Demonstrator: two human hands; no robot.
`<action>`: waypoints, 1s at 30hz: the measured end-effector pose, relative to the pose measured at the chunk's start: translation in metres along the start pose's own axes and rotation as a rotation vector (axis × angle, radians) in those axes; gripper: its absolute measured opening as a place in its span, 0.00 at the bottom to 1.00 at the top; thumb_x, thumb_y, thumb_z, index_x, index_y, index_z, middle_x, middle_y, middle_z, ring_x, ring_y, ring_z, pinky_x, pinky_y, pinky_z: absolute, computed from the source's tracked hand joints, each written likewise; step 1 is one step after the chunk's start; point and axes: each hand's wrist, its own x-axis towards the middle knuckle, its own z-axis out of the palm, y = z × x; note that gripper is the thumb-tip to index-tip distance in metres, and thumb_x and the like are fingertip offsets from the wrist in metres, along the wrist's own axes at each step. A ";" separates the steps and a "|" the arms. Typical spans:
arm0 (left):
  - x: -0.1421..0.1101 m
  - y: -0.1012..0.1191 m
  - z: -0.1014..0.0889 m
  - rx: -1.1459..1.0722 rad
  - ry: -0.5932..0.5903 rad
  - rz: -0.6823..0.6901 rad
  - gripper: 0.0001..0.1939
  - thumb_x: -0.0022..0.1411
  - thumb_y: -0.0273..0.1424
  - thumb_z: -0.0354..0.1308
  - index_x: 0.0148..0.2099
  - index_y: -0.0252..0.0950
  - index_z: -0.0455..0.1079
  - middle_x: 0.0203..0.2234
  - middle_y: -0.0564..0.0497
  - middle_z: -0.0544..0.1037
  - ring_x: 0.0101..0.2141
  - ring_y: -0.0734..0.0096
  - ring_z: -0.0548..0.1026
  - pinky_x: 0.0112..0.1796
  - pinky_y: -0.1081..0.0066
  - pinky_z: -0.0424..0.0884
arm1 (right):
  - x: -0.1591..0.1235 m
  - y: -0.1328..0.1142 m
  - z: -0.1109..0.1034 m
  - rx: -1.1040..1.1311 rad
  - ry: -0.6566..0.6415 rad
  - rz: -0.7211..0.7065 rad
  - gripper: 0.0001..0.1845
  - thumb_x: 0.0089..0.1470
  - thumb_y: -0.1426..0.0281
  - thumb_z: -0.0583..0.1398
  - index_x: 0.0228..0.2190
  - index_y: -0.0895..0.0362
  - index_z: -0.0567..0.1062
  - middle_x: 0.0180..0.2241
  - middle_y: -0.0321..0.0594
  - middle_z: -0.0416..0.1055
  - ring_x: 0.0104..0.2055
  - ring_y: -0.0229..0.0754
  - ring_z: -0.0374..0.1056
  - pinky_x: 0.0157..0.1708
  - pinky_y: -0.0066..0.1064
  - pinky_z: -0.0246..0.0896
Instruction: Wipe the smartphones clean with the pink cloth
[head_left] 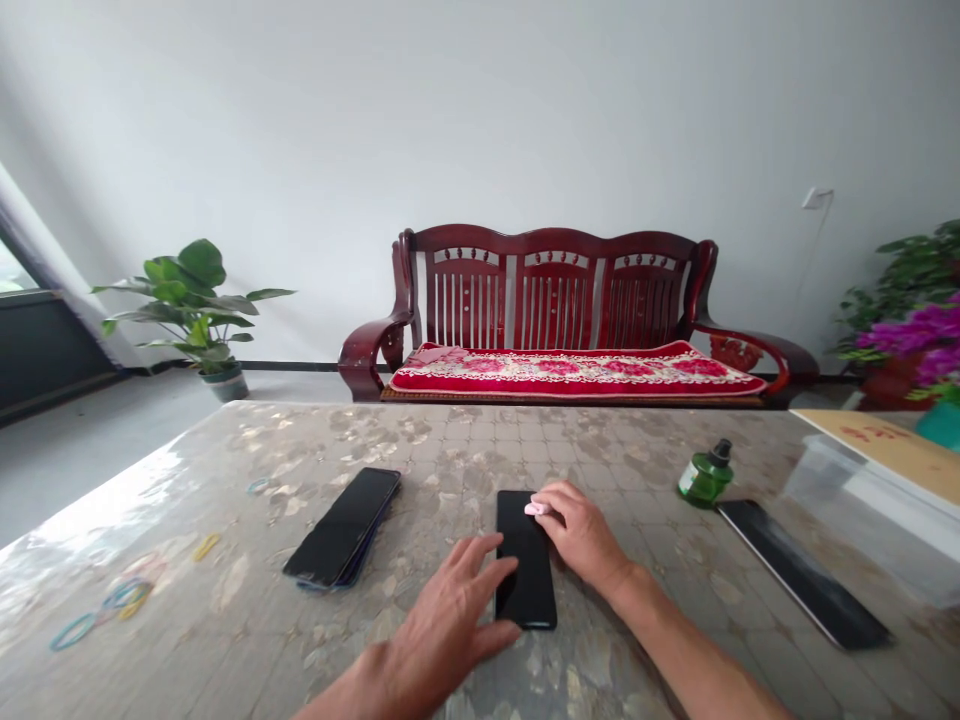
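Observation:
A black smartphone (534, 592) lies flat on the patterned tabletop in front of me, screen up. My right hand (589, 538) pinches a small folded pale pink pad (536, 507) against the upper part of the screen; whether it is cloth or tissue I cannot tell. Over the phone's left edge reaches my left hand (446, 615), fingers spread and holding nothing, the thumb close to the lower left corner. Left of my hands, another black smartphone (346, 525) rests on top of a second, bluish-edged one.
Coloured rubber bands (124, 597) lie at the table's left. To the right stand a green bottle (703, 480) with a black cap, a long black panel (799, 570) and a clear plastic box (862, 500). Beyond the table is a wooden bench (555, 240).

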 end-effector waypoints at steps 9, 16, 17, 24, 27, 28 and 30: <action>-0.012 -0.008 0.025 0.126 0.076 0.190 0.18 0.66 0.29 0.59 0.57 0.43 0.67 0.57 0.47 0.71 0.58 0.58 0.68 0.57 0.60 0.68 | -0.004 -0.021 -0.006 -0.206 -0.176 0.007 0.14 0.61 0.78 0.53 0.35 0.51 0.77 0.36 0.38 0.72 0.40 0.41 0.69 0.42 0.31 0.64; -0.013 -0.011 0.032 0.196 0.108 0.240 0.18 0.67 0.25 0.54 0.57 0.42 0.66 0.58 0.48 0.72 0.59 0.58 0.67 0.56 0.63 0.69 | 0.017 -0.018 -0.001 -0.334 -0.201 -0.033 0.15 0.61 0.80 0.53 0.33 0.53 0.76 0.36 0.39 0.70 0.37 0.40 0.69 0.38 0.29 0.64; -0.013 -0.010 0.031 0.210 0.098 0.241 0.19 0.66 0.24 0.54 0.58 0.41 0.66 0.58 0.48 0.71 0.59 0.58 0.67 0.57 0.63 0.68 | 0.021 -0.017 0.002 -0.348 -0.189 -0.023 0.15 0.62 0.79 0.53 0.33 0.53 0.76 0.36 0.39 0.70 0.36 0.39 0.69 0.37 0.28 0.64; -0.012 -0.005 0.023 0.172 0.074 0.238 0.14 0.70 0.28 0.52 0.56 0.40 0.67 0.57 0.47 0.73 0.59 0.58 0.67 0.59 0.61 0.65 | 0.014 -0.033 0.004 -0.450 -0.182 -0.094 0.12 0.62 0.77 0.56 0.34 0.52 0.76 0.34 0.39 0.71 0.40 0.45 0.66 0.41 0.35 0.61; -0.011 -0.001 0.018 0.126 0.071 0.220 0.12 0.71 0.29 0.52 0.55 0.41 0.68 0.56 0.48 0.73 0.58 0.59 0.69 0.59 0.62 0.65 | 0.001 -0.044 0.001 -0.456 -0.217 -0.149 0.10 0.62 0.76 0.57 0.36 0.51 0.76 0.35 0.38 0.71 0.40 0.46 0.64 0.40 0.37 0.60; -0.011 0.000 0.017 0.118 0.068 0.217 0.12 0.71 0.29 0.52 0.55 0.41 0.69 0.55 0.49 0.74 0.58 0.59 0.69 0.59 0.62 0.65 | -0.001 -0.045 0.001 -0.458 -0.224 -0.159 0.09 0.62 0.76 0.57 0.36 0.51 0.76 0.35 0.39 0.71 0.40 0.46 0.64 0.41 0.37 0.59; -0.010 0.002 0.014 0.109 0.070 0.216 0.12 0.71 0.28 0.53 0.54 0.40 0.69 0.55 0.48 0.74 0.57 0.60 0.69 0.59 0.63 0.65 | 0.000 -0.043 0.002 -0.459 -0.224 -0.163 0.09 0.62 0.76 0.57 0.36 0.51 0.75 0.35 0.39 0.71 0.40 0.46 0.64 0.41 0.37 0.59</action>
